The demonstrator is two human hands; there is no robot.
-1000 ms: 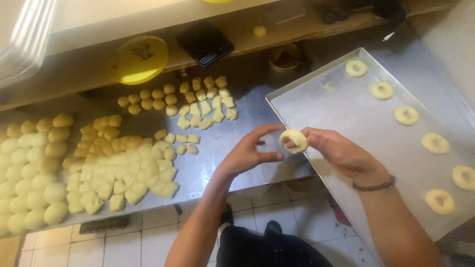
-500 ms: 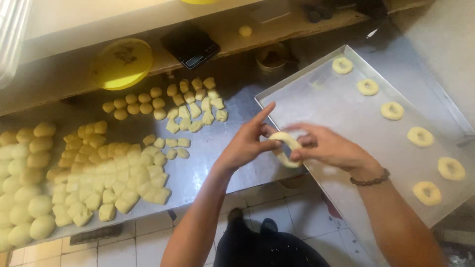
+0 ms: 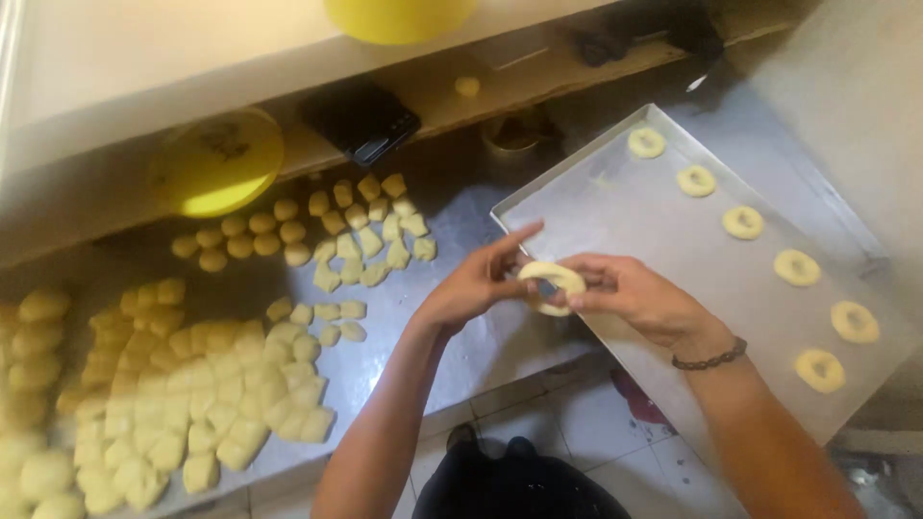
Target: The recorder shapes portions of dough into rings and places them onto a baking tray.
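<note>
Six dough rings (image 3: 743,222) on the tray (image 3: 625,207), a seventh in hand!
Both hands pinch one dough ring (image 3: 551,284) over the tray's near edge: left hand (image 3: 478,285) at nine o'clock, right hand (image 3: 635,300) at three, fingers closed on it.

My left hand (image 3: 471,288) and right hand (image 3: 630,298) pinch a pale dough ring (image 3: 552,284) between their fingertips, over the near edge of the metal baking tray (image 3: 615,207). Six finished rings (image 3: 742,222) line its far side. Cut dough pieces (image 3: 221,384) cover the steel table (image 3: 452,336).
</note>
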